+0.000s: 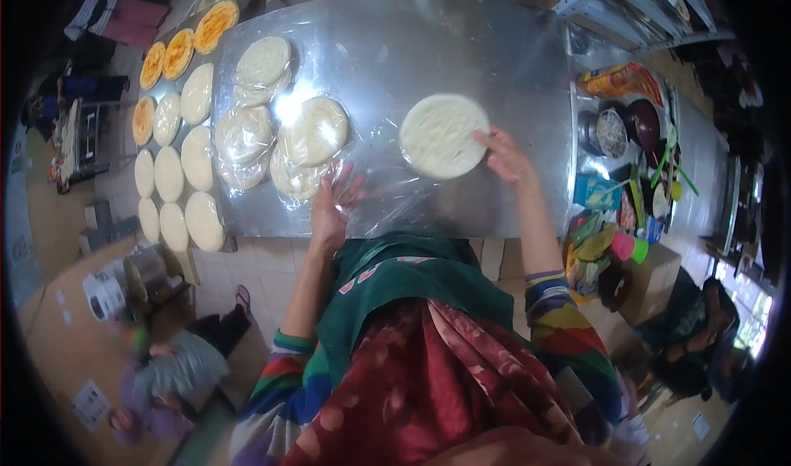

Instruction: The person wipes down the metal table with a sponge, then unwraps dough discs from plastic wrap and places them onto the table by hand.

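Observation:
A pale round pizza base (443, 135) is over the right half of the metal table, its right edge pinched between the thumb and fingers of my right hand (504, 158). My left hand (336, 202) has its fingers spread at the near edge of clear plastic film (387, 187); whether it presses on the film I cannot tell. Just beyond those fingers, a plastic-covered pizza base (315, 133) overlaps another one. More covered bases (245, 135) lie in a pile to the left, and a further pile (264, 62) sits behind them.
Rows of bare bases (169, 173) and orange-topped ones (216, 28) line a board left of the metal table (494, 46). Bowls (610, 131), a red-yellow packet (622, 80) and a blue box (597, 192) crowd the right side. Other people are at the lower left and right.

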The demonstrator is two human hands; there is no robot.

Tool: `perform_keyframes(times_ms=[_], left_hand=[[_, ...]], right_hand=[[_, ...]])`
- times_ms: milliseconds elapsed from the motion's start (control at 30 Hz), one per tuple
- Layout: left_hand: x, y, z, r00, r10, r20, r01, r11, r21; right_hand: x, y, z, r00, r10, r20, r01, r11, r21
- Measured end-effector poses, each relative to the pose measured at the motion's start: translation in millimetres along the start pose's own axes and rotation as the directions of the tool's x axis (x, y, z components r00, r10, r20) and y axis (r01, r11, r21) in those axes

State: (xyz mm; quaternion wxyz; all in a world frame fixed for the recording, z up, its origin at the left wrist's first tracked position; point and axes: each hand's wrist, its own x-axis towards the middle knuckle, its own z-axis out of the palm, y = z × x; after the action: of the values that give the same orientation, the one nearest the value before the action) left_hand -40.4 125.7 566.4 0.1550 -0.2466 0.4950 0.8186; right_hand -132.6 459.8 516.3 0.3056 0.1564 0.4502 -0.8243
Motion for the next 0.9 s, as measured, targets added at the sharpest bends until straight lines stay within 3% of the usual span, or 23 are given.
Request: perform_keyframes(times_ms=[100,200,233,333,400,533,733,867,900], left_hand=[[-8,-17,-13,0.985,0.085,-0.147,-0.088,0.996,-0.013],[-28,-26,-25,0.936,0.184,-0.300,-0.185,0.982,0.024],[-36,-28,-27,0.911,0.216,-0.351,-0.216,0.976,0.039],[-55,-29,-41,0.824,0.348,-0.447,-0.325,0.937,0.128],[-75,-30,-52,0.735,0.423,-0.531,-0.384,0.904,0.188],[-90,-32,-86,0.633,0.480,-0.608,-0.453,0.866,0.211],[-108,-17,-128,0.552,0.578,-0.602,-0.435,0.815,0.384],[-117,14,-138,0.634,0.564,-0.530,-0.318,0.814,0.486],[-116,20,-140,0.659,0.545,-0.519,-0.287,0.819,0.497]], right_hand=[[26,-44,-57,0.981,-0.186,-0.052,0.186,0.982,-0.020],[48,-99,-74,0.850,-0.475,-0.227,0.336,0.821,-0.461],[55,-110,-69,0.778,-0.587,-0.225,0.336,0.691,-0.640],[79,-105,-47,0.574,-0.808,0.132,0.316,0.070,-0.946],[99,-57,-12,0.619,-0.672,0.407,0.430,-0.144,-0.891],[106,42,74,0.712,-0.379,0.591,0.596,-0.118,-0.794],[137,99,168,0.701,-0.213,0.680,0.577,-0.390,-0.717],[143,81,179,0.669,-0.202,0.715,0.639,-0.336,-0.693],[139,73,180,0.713,-0.228,0.663,0.647,-0.153,-0.747]])
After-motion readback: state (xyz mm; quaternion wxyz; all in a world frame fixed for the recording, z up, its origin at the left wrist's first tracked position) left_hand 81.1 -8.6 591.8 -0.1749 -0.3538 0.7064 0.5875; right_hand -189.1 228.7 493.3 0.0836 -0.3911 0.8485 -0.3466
